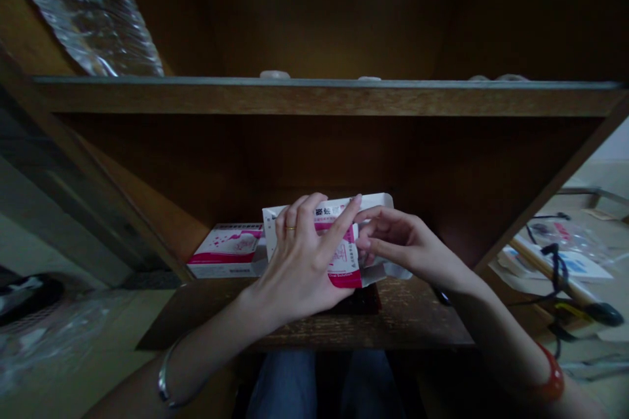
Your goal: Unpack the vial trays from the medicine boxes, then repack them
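An opened white-and-pink carton (pixel 344 260) printed "Oral Solution" is raised above a dark wooden shelf (pixel 304 332). My left hand (pixel 301 262), wearing a gold ring, wraps its near face, with the fingers spread across the front. My right hand (pixel 393 242) pinches the carton's loose end flaps with curled fingers. A second pink-and-white box (pixel 228 253) lies on its side on the shelf, just left of my left hand. Its far end is hidden behind the raised carton.
A wooden upper shelf board (pixel 324 97) runs across above, with small pale objects on it. A crinkled plastic sheet (pixel 83 10) hangs at upper left. Papers and a black cable (pixel 554 268) lie on the floor at right. Clear plastic (pixel 44 340) lies at lower left. My jeans (pixel 285 386) show below.
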A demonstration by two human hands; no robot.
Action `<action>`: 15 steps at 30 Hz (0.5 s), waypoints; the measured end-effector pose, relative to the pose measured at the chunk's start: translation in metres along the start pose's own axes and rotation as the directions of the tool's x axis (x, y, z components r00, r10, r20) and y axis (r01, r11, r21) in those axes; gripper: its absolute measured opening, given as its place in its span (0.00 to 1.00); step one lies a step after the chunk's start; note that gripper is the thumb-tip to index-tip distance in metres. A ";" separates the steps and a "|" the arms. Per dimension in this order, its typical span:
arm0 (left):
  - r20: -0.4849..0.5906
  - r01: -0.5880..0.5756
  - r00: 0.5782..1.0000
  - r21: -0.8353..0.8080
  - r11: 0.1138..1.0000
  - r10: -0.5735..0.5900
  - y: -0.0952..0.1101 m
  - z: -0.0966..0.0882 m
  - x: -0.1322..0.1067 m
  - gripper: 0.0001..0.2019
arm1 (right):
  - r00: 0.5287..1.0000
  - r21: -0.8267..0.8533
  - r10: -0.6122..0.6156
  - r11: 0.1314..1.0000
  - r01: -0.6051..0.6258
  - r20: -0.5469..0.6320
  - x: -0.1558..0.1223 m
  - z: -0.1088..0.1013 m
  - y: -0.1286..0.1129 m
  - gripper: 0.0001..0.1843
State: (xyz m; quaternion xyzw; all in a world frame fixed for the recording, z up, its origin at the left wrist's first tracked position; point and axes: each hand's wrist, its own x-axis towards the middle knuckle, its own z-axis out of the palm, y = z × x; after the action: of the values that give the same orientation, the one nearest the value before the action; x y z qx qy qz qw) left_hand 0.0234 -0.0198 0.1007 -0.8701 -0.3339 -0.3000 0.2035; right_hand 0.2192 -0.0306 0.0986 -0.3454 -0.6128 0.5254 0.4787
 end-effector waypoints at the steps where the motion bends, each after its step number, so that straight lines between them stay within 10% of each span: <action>1: 0.003 0.000 1.000 0.004 1.000 0.000 0.000 0.000 0.000 0.44 | 1.000 0.016 -0.004 1.000 0.004 0.001 0.000 0.001 0.002 0.15; 10: 0.047 0.055 0.997 0.017 0.998 -0.056 0.001 0.002 0.001 0.49 | 0.980 -0.164 -0.198 0.968 0.191 -0.029 -0.007 0.006 0.002 0.21; 15: 0.019 0.150 0.988 -0.016 0.988 -0.150 -0.005 0.001 0.000 0.45 | 0.879 -0.615 -0.473 0.674 0.408 0.064 -0.015 -0.021 -0.012 0.36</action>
State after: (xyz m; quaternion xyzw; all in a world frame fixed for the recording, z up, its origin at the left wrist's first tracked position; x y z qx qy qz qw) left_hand 0.0206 -0.0156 0.1005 -0.8469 -0.3977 -0.3095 0.1696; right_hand 0.2445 -0.0404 0.1062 -0.3489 -0.7891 0.1490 0.4832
